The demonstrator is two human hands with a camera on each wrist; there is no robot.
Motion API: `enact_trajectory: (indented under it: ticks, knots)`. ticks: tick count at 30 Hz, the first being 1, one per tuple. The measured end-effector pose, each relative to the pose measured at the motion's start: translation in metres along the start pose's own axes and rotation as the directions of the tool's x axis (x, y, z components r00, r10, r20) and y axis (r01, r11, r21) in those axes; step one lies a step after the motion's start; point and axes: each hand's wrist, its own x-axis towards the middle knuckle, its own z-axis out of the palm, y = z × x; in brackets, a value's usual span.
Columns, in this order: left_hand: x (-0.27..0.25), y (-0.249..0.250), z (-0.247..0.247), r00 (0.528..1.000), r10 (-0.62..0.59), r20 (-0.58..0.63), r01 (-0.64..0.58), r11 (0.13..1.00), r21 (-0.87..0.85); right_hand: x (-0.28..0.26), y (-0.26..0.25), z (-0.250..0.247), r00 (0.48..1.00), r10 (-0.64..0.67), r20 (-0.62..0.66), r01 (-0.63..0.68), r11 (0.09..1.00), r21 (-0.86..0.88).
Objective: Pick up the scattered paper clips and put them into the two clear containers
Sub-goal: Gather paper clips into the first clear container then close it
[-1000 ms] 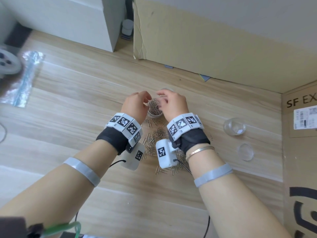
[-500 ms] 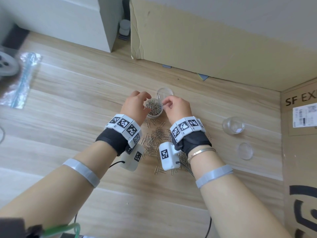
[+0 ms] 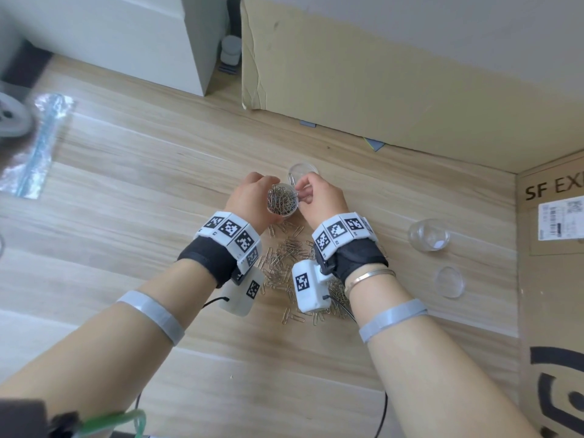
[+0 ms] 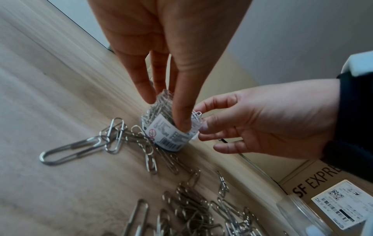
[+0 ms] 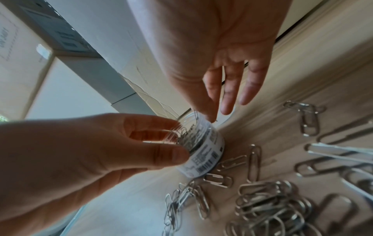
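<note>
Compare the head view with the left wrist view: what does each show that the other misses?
Only the head view shows the empty clear container standing on the right, two loose lids, and the filled container's open top.

Only the left wrist view shows that container's barcode label and the paper clip the right hand pinches at its rim.

Both show the left hand gripping the filled container, plus scattered clips on the wooden floor.

Since a second ago your right hand [image 3: 319, 200] slid off the top of the full container [image 3: 282, 202] to its right rim, uncovering the clips inside and the lid [image 3: 304, 171] just behind it.
</note>
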Motion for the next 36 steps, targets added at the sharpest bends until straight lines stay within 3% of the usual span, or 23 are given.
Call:
enact_trajectory:
  ticks: [10, 13, 22, 36]
  knots:
    - [0.004, 0.0, -0.002, 1.0, 0.014, 0.003, -0.014, 1.0, -0.018, 0.002, -0.011, -0.012, 0.995, -0.054, -0.087, 0.059, 0.997, 0.058]
    - [0.005, 0.0, -0.003, 1.0, 0.006, 0.002, -0.006, 1.0, -0.019, 0.012, -0.006, -0.013, 0.987, 0.013, -0.159, -0.012, 1.0, 0.006]
    - [0.009, -0.003, -0.005, 1.0, 0.006, 0.013, -0.006, 1.0, -0.002, 0.037, -0.006, -0.003, 0.99, 0.109, -0.089, -0.12, 0.985, -0.121]
    - [0.011, -0.005, -0.004, 1.0, 0.025, -0.003, -0.025, 1.0, -0.005, 0.039, -0.011, -0.007, 0.997, 0.072, -0.01, -0.072, 0.956, -0.284]
